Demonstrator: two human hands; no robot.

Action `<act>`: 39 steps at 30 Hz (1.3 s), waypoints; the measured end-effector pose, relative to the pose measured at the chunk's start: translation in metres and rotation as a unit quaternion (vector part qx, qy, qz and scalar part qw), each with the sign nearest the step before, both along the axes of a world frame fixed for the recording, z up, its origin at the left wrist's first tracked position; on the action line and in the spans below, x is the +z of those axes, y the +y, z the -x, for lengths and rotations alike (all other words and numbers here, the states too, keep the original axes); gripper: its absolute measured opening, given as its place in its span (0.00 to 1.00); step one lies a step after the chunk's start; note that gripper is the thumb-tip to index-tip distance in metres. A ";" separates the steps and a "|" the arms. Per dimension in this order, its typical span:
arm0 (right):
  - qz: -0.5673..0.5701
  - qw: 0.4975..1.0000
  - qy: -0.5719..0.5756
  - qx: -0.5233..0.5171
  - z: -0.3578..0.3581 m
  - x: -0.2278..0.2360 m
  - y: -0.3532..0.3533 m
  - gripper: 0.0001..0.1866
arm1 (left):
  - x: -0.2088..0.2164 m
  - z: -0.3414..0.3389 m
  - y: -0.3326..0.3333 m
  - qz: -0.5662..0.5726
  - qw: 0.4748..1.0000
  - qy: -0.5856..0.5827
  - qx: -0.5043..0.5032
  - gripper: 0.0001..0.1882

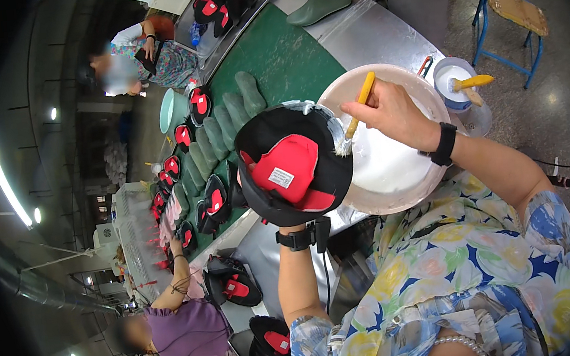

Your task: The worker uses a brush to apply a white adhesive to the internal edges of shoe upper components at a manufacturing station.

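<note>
Your right hand point(391, 109) pinches a brush point(363, 102), tilted down at the coated edge of the black upper point(291, 167). Your left hand point(293, 229), mostly hidden, holds that beside the basin's rim point(431, 85); bare metal tabletop point(374, 35) lies beyond.

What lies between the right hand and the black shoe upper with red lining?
Head view: a yellow-handled brush, held in the right hand, its white-coated bristles at the edge of the black shoe upper.

Green-topped table point(286, 47): grey-green shoe lasts point(234, 111) in rows, black-and-red shoe pieces point(216, 200) alongside; lone green last point(320, 6) on metal section point(378, 38).
</note>
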State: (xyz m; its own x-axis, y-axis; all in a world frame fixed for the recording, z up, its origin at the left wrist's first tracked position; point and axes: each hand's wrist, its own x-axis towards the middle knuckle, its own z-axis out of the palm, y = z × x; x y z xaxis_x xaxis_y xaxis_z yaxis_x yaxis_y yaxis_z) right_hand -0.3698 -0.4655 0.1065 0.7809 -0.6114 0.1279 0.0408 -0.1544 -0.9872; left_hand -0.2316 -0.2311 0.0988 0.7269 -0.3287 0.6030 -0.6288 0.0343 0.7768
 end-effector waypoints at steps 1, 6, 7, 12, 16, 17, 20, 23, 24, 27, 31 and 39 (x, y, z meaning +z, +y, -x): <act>-0.002 1.000 -0.001 0.002 0.001 -0.001 0.004 0.21 | -0.001 0.001 -0.006 0.001 1.000 -0.026 0.016 0.28; -0.105 0.993 -0.005 0.045 0.005 -0.010 0.031 0.21 | 0.010 -0.010 -0.017 0.006 0.983 -0.159 0.090 0.29; -0.129 0.989 0.001 0.066 0.007 -0.010 0.034 0.21 | 0.010 -0.009 -0.018 0.008 0.977 -0.185 0.104 0.29; -0.194 0.975 -0.040 0.102 0.014 -0.004 0.039 0.20 | 0.017 -0.014 -0.016 -0.019 0.964 -0.242 0.106 0.31; -0.078 0.985 -0.134 0.082 0.021 0.013 0.018 0.17 | -0.008 -0.050 0.028 -0.062 0.997 -0.053 -0.014 0.29; 0.016 0.985 -0.162 0.059 0.021 0.015 0.009 0.16 | -0.003 -0.049 0.029 -0.022 0.971 0.180 -0.158 0.29; 0.108 0.963 -0.227 0.101 0.021 0.031 0.005 0.13 | 0.026 -0.054 0.041 -0.031 0.791 0.427 -0.437 0.25; 0.233 0.896 -0.330 0.184 0.012 0.043 0.016 0.10 | 0.002 -0.022 0.028 -0.054 0.785 0.445 -0.429 0.24; 0.260 0.869 -0.374 0.194 0.006 0.044 0.024 0.11 | -0.004 -0.013 0.028 -0.064 0.781 0.452 -0.426 0.24; 0.310 0.824 -0.429 0.201 -0.007 0.053 0.040 0.11 | -0.018 0.007 0.014 -0.084 0.773 0.470 -0.419 0.24; 0.343 0.866 -0.341 0.127 -0.001 0.053 0.016 0.13 | -0.029 0.013 0.017 -0.098 0.770 0.491 -0.396 0.24; 0.645 0.716 -0.159 0.216 -0.008 0.032 0.049 0.05 | -0.031 0.012 0.024 -0.005 0.697 0.614 -0.370 0.23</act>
State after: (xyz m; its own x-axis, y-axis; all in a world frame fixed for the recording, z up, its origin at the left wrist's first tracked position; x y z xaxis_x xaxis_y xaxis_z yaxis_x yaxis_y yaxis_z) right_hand -0.3622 -0.4167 0.1386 0.6681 0.4636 0.5820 0.5497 -0.8347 0.0339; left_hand -0.2433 -0.2075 0.0676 0.3220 -0.8875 -0.3295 0.6976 -0.0129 0.7164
